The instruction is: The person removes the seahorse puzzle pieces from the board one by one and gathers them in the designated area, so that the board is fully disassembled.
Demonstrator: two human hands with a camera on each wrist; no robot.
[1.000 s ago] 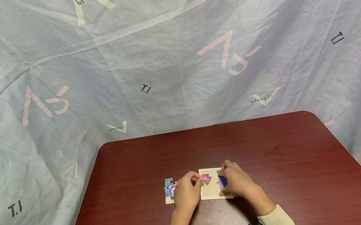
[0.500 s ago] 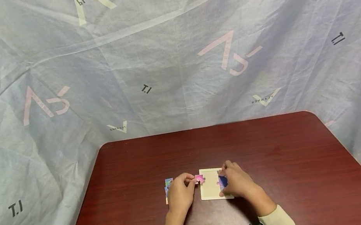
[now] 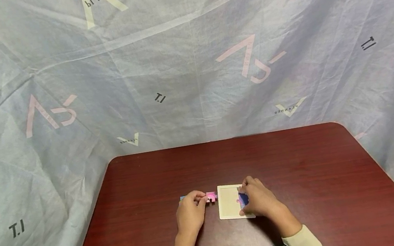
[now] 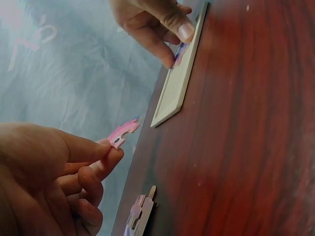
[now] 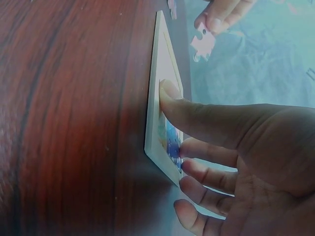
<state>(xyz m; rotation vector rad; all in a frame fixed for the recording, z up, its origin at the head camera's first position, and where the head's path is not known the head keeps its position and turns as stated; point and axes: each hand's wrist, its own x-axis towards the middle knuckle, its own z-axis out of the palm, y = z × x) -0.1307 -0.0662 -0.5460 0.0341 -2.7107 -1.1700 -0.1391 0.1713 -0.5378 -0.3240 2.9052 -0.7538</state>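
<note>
Between thumb and index finger my left hand [image 3: 189, 214] pinches a pink jigsaw puzzle piece [image 4: 121, 134], raised off the table just left of the puzzle tray. The cream puzzle tray [image 3: 229, 209] lies flat on the table. My right hand [image 3: 259, 197] rests over the tray's right side, its thumb on the near part and the fingers loosely bent toward the far edge. Beneath that hand, blue and purple puzzle pieces [image 5: 173, 140] sit in the tray, partly covered. The tray's left part shows bare cream base.
More loose puzzle pieces [image 4: 139, 216] lie stacked on the table under and behind the left hand, mostly hidden in the head view. The dark red wooden table [image 3: 144, 183] reaches back to a grey printed cloth [image 3: 185, 99], which hangs at the back and sides.
My left hand has moved left, carrying the pink puzzle piece from over the tray to beside its left edge. The right hand and the tray have stayed in place.
</note>
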